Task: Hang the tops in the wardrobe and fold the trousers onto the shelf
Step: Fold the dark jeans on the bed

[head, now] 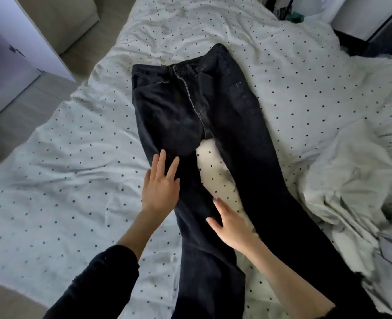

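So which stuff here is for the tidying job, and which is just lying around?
For the job:
- black trousers, spread flat on the bed
- left hand, flat on one leg
- right hand, flat beside it

Just lying about:
- spotted bedsheet
- crumpled white duvet
- white cupboard door
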